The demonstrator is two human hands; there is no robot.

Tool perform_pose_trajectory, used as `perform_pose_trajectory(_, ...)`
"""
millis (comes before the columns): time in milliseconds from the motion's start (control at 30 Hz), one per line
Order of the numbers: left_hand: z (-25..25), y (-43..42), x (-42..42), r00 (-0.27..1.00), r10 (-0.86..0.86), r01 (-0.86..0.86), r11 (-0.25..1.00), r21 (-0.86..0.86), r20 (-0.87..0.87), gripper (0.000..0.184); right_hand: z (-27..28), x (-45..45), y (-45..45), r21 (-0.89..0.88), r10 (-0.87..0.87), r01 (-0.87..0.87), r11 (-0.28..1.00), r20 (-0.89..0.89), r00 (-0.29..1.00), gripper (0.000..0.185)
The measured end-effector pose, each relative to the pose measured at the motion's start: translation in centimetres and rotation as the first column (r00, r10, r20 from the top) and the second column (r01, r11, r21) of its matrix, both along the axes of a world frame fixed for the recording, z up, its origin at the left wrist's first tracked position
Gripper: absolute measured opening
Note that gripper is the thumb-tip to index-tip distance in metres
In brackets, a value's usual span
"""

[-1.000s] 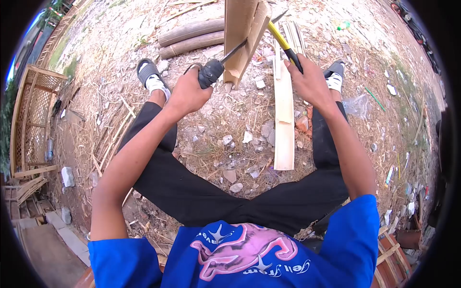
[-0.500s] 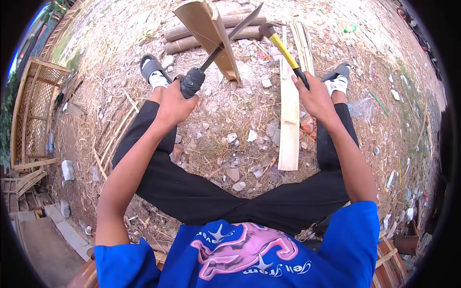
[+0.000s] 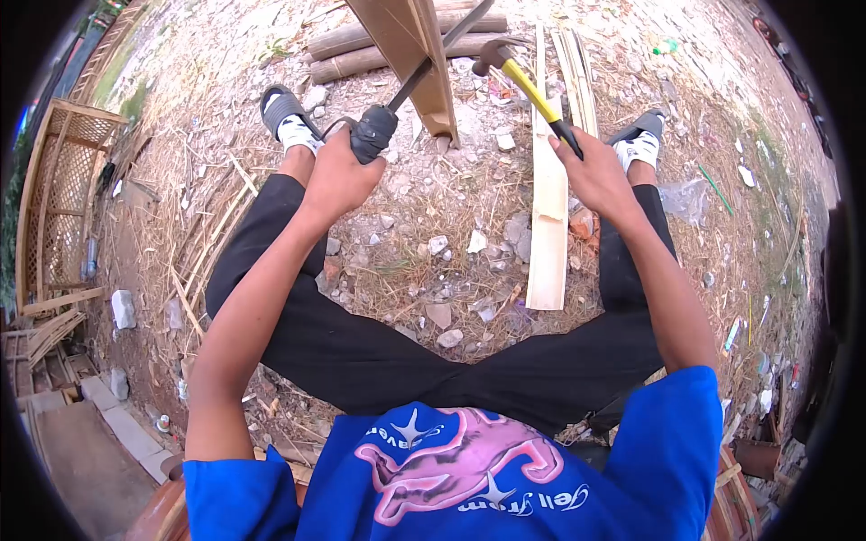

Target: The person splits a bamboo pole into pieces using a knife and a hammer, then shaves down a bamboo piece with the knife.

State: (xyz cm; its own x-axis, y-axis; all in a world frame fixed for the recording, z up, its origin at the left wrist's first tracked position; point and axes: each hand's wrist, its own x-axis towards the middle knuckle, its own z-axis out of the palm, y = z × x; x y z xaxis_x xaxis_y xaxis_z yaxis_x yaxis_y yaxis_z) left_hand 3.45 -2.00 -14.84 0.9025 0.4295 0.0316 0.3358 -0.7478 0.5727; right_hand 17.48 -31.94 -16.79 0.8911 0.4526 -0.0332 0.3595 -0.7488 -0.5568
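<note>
My left hand [image 3: 341, 178] is closed around the dark wrapped handle of a machete [image 3: 410, 85]. Its blade points up and to the right, wedged into or through a wide split bamboo piece [image 3: 417, 65]; the tip shows on the far side. This piece stands tilted on the ground between my feet, its upper end cut off by the view. In my right hand [image 3: 597, 178], fingers wrapped round the black grip, is a yellow claw hammer [image 3: 530, 88]. Its head hangs just right of the bamboo piece, apart from it and near the machete's tip.
Logs [image 3: 361, 56] lie beyond the upright piece. A pale split bamboo strip [image 3: 548, 243] lies on the ground near my right leg, more strips [image 3: 575, 77] beyond it. Stones [image 3: 439, 316] and straw cover the ground. A lattice frame [image 3: 63, 198] stands at left.
The bamboo piece, machete and left hand have shifted slightly right and, in the view, upward. The hammer head has come a little left, closer to the bamboo piece.
</note>
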Motion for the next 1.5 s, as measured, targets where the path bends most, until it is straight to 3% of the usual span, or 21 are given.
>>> perform_pose_trajectory(167,-2.0,-0.4,0.4,1.0,-0.03,0.03,0.999,-0.042,0.0,0.041,8.5,0.0,0.7,0.265,-0.048,-0.048,0.963,0.347,0.936,0.045)
perform_pose_trajectory(200,-2.0,-0.5,0.7,1.0,-0.026,0.026,0.998,-0.049,0.004,0.042,10.6,0.2,1.0,0.39,-0.027,-0.144,0.909,0.4,0.916,0.04)
perform_pose_trajectory(267,-2.2,-0.1,0.5,1.0,-0.008,0.006,0.995,-0.102,-0.012,0.041,14.1,-2.0,2.9,0.734,-0.064,-0.099,0.672,0.19,0.98,0.026)
perform_pose_trajectory(300,-2.2,-0.1,0.4,1.0,-0.009,0.01,0.997,-0.083,0.004,0.041,12.3,-0.5,2.6,0.738,-0.029,-0.19,0.647,0.272,0.962,0.026)
perform_pose_trajectory(367,-2.0,-0.2,0.3,1.0,-0.01,0.009,0.998,-0.068,-0.019,0.042,7.1,-0.1,3.1,0.632,-0.043,-0.201,0.748,0.348,0.937,0.037)
perform_pose_trajectory(400,-1.9,-0.2,0.3,0.999,0.0,-0.004,0.996,-0.084,-0.046,0.043,3.8,0.3,2.5,0.271,-0.031,-0.048,0.961,0.28,0.96,0.042)
perform_pose_trajectory(467,-1.4,-0.2,0.3,0.995,0.016,-0.027,0.993,-0.111,-0.096,0.045,-0.7,0.5,0.9,-0.064,-0.007,0.005,0.998,-0.028,1.0,0.042)
perform_pose_trajectory(500,-2.7,0.4,0.4,0.999,-0.003,0.001,0.997,-0.083,-0.032,0.045,-2.0,0.6,0.2,-0.065,-0.008,0.004,0.998,-0.052,0.999,0.042)
perform_pose_trajectory(600,-3.7,0.2,0.4,0.999,0.022,-0.023,0.998,-0.053,-0.027,0.043,0.7,-0.2,0.1,0.057,-0.088,0.087,0.995,0.018,0.996,0.041)
perform_pose_trajectory(667,-4.7,0.1,1.0,1.0,0.012,-0.013,0.998,-0.067,-0.014,0.041,5.6,0.3,0.7,0.206,-0.074,0.028,0.978,0.222,0.972,0.04)
perform_pose_trajectory(733,-3.1,-0.3,1.7,0.996,0.023,-0.029,0.997,-0.077,-0.084,0.039,9.5,1.1,1.0,0.53,-0.06,-0.126,0.839,0.32,0.946,0.039)
perform_pose_trajectory(800,-3.0,-0.4,1.6,0.997,0.01,-0.015,0.998,-0.063,-0.078,0.038,13.3,-1.6,3.2,0.803,-0.072,-0.131,0.582,0.211,0.975,0.026)
perform_pose_trajectory(867,-3.4,-0.6,1.1,0.998,0.004,-0.008,0.998,-0.059,-0.059,0.038,6.9,1.9,3.0,0.788,-0.065,-0.312,0.531,0.406,0.912,0.038)
perform_pose_trajectory(900,-3.8,-0.4,1.0,0.999,-0.004,0.0,0.998,-0.064,-0.05,0.038,3.8,1.3,3.1,0.653,-0.11,-0.203,0.729,0.404,0.908,0.038)
perform_pose_trajectory(933,-3.7,-0.1,1.3,1.0,-0.007,0.005,0.998,-0.063,-0.028,0.038,1.0,1.5,2.2,0.235,-0.017,-0.047,0.971,0.263,0.965,0.039)
perform_pose_trajectory(1000,-3.4,0.1,1.3,0.998,-0.006,0.003,0.999,-0.053,-0.059,0.039,-2.0,2.5,1.0,-0.084,0.014,-0.014,0.996,-0.001,1.0,0.042)
perform_pose_trajectory(1167,-4.8,0.7,1.4,1.0,-0.002,0.0,0.996,-0.084,-0.027,0.041,4.5,0.2,1.8,0.186,-0.059,0.028,0.982,0.164,0.985,0.039)
perform_pose_trajectory(1333,-4.1,-0.2,1.3,0.999,0.004,-0.008,0.995,-0.099,-0.041,0.041,7.3,4.3,2.3,0.659,-0.018,-0.211,0.722,0.323,0.946,0.037)
perform_pose_trajectory(1400,-4.8,0.2,1.2,1.0,-0.003,0.001,0.996,-0.09,-0.024,0.04,4.6,2.9,2.9,0.56,-0.034,-0.155,0.814,0.313,0.949,0.037)
perform_pose_trajectory(1467,-4.8,0.3,1.2,1.0,0.012,-0.013,0.995,-0.1,-0.013,0.04,-1.2,2.2,2.5,0.032,-0.019,0.015,0.999,0.145,0.989,0.04)
perform_pose_trajectory(1500,-4.6,0.4,1.0,0.999,0.021,-0.024,0.993,-0.113,-0.027,0.04,-2.3,2.1,1.5,-0.045,-0.002,0.004,0.999,0.041,0.999,0.039)
